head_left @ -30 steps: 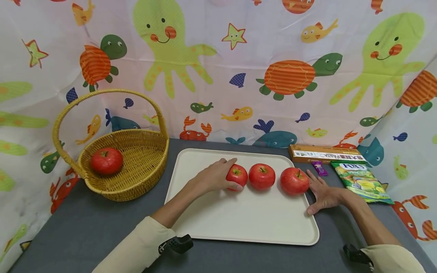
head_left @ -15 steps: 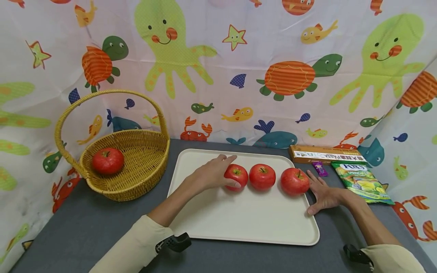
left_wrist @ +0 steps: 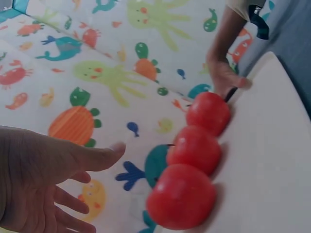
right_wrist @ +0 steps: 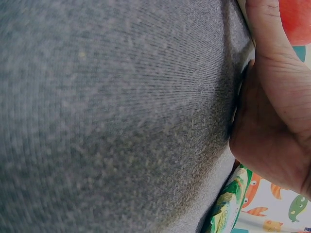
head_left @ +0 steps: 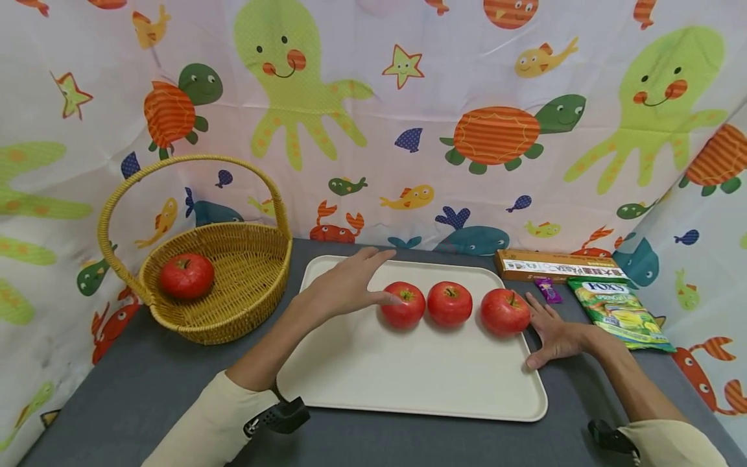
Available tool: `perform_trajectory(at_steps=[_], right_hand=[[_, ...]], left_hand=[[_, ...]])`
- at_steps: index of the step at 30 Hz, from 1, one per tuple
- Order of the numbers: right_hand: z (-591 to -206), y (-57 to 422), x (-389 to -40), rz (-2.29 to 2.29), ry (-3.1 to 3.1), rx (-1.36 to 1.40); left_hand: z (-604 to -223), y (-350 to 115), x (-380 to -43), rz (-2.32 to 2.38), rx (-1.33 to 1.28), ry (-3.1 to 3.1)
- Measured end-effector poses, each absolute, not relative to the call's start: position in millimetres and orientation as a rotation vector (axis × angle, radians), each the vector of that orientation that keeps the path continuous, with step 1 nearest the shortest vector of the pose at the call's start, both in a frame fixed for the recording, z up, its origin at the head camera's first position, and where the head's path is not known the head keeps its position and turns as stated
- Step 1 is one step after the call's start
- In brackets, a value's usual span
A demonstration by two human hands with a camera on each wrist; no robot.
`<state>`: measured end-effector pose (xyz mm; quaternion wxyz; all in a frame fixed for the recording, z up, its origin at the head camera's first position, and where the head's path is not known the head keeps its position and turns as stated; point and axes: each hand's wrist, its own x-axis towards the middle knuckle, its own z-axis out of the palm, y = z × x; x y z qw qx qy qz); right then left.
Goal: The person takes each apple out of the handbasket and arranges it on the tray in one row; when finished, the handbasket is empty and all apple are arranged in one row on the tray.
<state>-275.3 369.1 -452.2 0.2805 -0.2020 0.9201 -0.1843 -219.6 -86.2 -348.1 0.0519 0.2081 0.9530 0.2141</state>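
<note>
Three red apples lie in a row on the cream tray (head_left: 408, 383): a left one (head_left: 404, 305), a middle one (head_left: 450, 303) and a right one (head_left: 505, 312). My left hand (head_left: 345, 284) hovers over the tray beside the left apple, holding nothing. In the left wrist view its thumb and fingers spread apart, with a gap to the nearest apple (left_wrist: 181, 196). At the tray's right edge rests my right hand (head_left: 554, 332), fingers spread, thumb on the rim, close to the right apple. A wicker basket (head_left: 233, 324) at the left holds another red apple (head_left: 187, 276).
Right of the tray lie a green candy bag (head_left: 620, 314), a small purple wrapped sweet (head_left: 548, 290) and a long brown box (head_left: 560, 264). A cloth printed with sea animals (head_left: 373, 130) hangs behind the grey table (head_left: 146, 383).
My left hand has let go of the left apple and drawn back to the left, its fingers spreading. The apples and my right hand stay put.
</note>
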Motion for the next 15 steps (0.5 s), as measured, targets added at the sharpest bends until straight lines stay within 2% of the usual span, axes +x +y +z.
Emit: perform_trajectory(at_steps=[15], right_hand=[[-453.6,368.5,-276.4,-0.497,2.459,-0.544]], left_hand=[[-308.5,-122.6,-196.2,0.675,0.62,2.944]])
